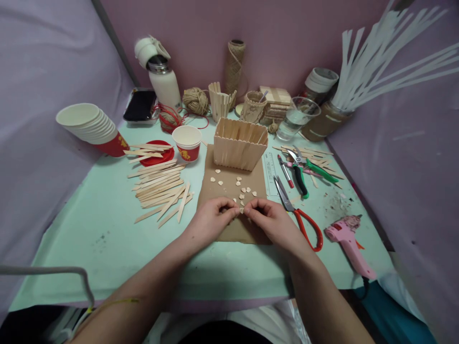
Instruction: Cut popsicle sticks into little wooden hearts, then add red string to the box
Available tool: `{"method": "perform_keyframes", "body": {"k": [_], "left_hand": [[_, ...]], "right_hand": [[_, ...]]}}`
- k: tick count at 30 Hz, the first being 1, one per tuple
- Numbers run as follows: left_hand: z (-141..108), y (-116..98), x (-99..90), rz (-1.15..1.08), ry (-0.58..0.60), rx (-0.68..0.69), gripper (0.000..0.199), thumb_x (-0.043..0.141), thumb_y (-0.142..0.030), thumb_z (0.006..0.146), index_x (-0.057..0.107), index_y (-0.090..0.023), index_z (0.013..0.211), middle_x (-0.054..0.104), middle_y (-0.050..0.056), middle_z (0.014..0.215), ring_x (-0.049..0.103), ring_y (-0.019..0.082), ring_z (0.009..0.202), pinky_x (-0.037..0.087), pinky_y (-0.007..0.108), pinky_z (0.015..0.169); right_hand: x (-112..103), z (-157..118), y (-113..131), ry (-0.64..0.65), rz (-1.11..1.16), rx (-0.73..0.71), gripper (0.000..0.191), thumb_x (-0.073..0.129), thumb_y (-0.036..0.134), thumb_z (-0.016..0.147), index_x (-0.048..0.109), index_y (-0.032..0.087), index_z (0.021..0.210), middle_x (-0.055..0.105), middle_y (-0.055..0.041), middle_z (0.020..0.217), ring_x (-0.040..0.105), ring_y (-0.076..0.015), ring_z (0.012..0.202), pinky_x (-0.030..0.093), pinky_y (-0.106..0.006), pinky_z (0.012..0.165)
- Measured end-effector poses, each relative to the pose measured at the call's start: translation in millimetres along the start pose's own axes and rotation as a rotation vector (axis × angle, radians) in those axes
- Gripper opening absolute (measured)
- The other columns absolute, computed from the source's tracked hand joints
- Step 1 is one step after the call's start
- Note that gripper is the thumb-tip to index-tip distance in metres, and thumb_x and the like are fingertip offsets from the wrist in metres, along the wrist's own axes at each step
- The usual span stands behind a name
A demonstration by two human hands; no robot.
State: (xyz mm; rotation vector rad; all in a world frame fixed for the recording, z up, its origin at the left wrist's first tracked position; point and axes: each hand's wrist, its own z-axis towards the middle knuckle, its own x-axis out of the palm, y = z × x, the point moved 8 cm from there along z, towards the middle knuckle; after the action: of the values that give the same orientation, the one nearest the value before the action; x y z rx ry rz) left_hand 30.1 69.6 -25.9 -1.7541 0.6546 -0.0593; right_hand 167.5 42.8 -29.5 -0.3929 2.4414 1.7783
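Observation:
My left hand (pixel 219 216) and my right hand (pixel 264 214) meet over the front of a brown cardboard sheet (pixel 229 234). Thumb and forefinger of each are pinched on one small heart-shaped wood piece (pixel 241 210), mostly covered by the fingertips. Several similar pale wood pieces (pixel 248 190) lie scattered on the cardboard just beyond. At the sheet's far end stands a box made of craft sticks (pixel 233 155), with a scalloped top rim. Red-handled scissors (pixel 303 217) rest to the right of my right hand.
Craft sticks (pixel 159 184) are piled at left, beside a paper cup (pixel 187 143) and stacked cups (pixel 96 129). On the right lie pruning shears (pixel 301 177), a marker (pixel 286 172), a ruler (pixel 270 179) and a pink glue gun (pixel 349 246). A water cup (pixel 296 119) and twine (pixel 195 101) stand behind.

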Motion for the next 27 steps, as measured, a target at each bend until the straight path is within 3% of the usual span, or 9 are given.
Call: {"method": "perform_keyframes", "body": {"k": [19,27], "left_hand": [[-2,-4,0.8,0.039,0.025,0.005,0.02,0.057,-0.034,0.08,0.067,-0.018,0.074,0.064,-0.001,0.068,0.055,0.015,0.068,0.041,0.026,0.066],[4,7,4.9,-0.126,0.043,-0.055,0.026,0.057,-0.038,0.08,0.068,-0.015,0.079,0.065,0.002,0.068,0.054,0.013,0.061,0.044,0.026,0.062]], "right_hand": [[1,0,-3,0.008,-0.006,0.008,0.023,0.06,0.04,0.081,0.063,0.018,0.076,0.057,0.0017,0.068,0.047,-0.0123,0.063,0.033,-0.024,0.057],[-1,2,-4,-0.003,0.048,0.002,0.023,0.061,0.04,0.081,0.064,0.018,0.074,0.054,0.0033,0.064,0.044,-0.011,0.059,0.031,-0.024,0.056]]}}
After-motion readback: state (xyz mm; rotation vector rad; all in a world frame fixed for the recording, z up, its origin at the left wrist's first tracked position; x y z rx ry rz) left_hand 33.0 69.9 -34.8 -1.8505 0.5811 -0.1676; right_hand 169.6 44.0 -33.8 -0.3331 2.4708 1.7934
